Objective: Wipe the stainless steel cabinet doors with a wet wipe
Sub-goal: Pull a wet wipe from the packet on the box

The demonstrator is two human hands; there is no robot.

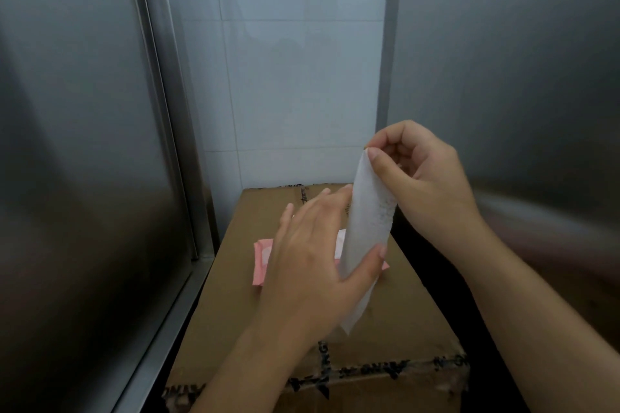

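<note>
— While the right grip (422,178) pinches the top of the wipe (369,218), centre frame, what is the left grip (312,251) doing?
— Seemingly clasping its lower half. Unfold it flat before touching the cabinet door (84,144), frame left.

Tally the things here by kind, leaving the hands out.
wet wipe: 1
pink wipe pack: 1
cardboard box: 1
steel cabinet doors: 2
Total: 5
</note>
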